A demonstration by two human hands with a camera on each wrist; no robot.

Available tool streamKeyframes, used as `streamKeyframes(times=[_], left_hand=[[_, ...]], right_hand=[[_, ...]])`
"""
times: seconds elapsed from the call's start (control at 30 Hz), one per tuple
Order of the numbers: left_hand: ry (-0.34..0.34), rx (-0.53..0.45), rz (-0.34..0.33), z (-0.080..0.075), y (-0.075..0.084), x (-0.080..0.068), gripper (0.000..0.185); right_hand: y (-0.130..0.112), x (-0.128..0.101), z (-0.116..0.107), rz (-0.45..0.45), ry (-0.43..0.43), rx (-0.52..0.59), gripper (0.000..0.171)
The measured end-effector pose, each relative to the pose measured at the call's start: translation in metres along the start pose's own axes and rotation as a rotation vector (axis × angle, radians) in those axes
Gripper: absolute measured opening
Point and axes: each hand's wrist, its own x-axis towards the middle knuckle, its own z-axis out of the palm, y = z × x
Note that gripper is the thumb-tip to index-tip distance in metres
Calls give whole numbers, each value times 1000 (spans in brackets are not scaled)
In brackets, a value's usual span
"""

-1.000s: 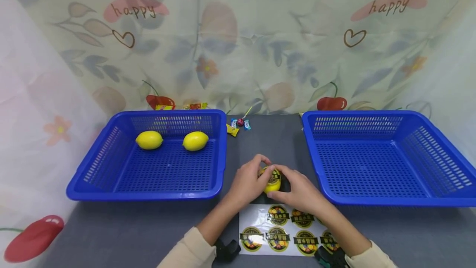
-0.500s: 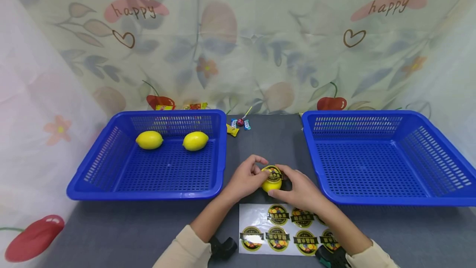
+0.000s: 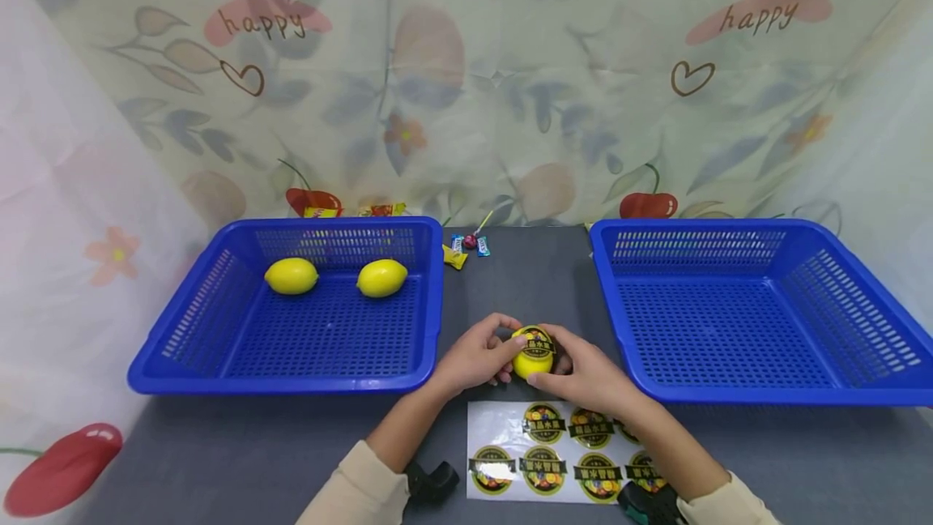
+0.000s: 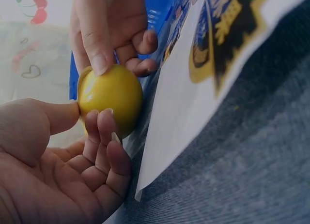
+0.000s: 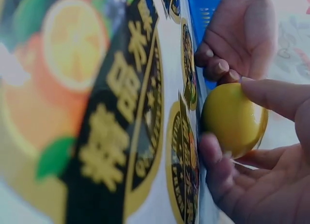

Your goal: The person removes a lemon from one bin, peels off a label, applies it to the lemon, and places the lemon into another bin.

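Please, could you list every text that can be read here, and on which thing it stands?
"happy": backdrop, left side.
"happy": backdrop, right side.
"精品水果": sticker sheet, right wrist view.
Too small or blurred: the sticker on the held lemon, candy wrappers, the sheet's finer print.

This seems a curtained work place: a printed curtain [image 3: 496, 128] fills the upper frame, and a grey table [image 3: 219, 460] the lower part.

Yellow fruit [image 3: 533, 364]; blue baskets [image 3: 284, 386]; floral backdrop [image 3: 496, 128]
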Motion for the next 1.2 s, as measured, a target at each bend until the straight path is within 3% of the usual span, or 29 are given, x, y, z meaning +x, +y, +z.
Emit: streamKeyframes(times=[0.17, 0.5, 0.83, 1.07, 1.2], left_hand=[[-46, -11, -4, -2, -1, 0, 33], [-88, -8, -15, -6, -3, 0, 35], [-93, -41, -34, -7, -4, 1, 37], [-105, -49, -17, -6, -4, 0, 40], [-110, -37, -7, -6, -4, 1, 40]], right_hand=[[2, 2, 2, 55, -63, 243, 73], [12, 6, 7, 85, 64, 463, 41], [15, 8, 8, 138, 92, 535, 36], [12, 9, 6, 200, 71, 602, 42], [11, 9, 10, 140, 49, 460, 51]])
